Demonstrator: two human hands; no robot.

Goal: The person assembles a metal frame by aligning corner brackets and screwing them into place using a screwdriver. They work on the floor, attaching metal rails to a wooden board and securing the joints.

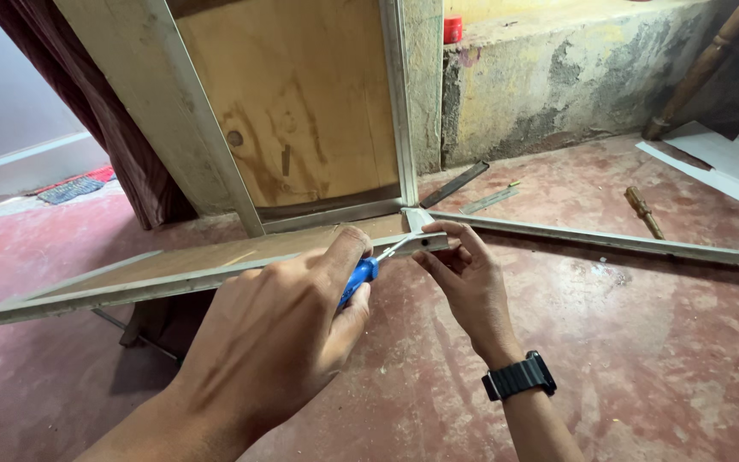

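Head view: the blue screwdriver (pixel 361 278) is gripped tight in the left hand (pixel 275 342), its tip kept straight on the metal strip (pixel 425 244), near the middle, pinched steady by the right hand (pixel 464 274).

A bare workshop corner with a worn red floor

The red cement floor (pixel 643 342), scuffed pale in patches, fills the lower view. At 1 o'clock a low plastered ledge (pixel 575 77) shows peeling yellow and grey. A plywood panel (pixel 301 94) stands at 12 o'clock, a dark maroon curtain (pixel 121 154) at 10 o'clock beside a pale wall (pixel 2 94). White sheets (pixel 737 162) lie at 2 o'clock. Soft, even light.
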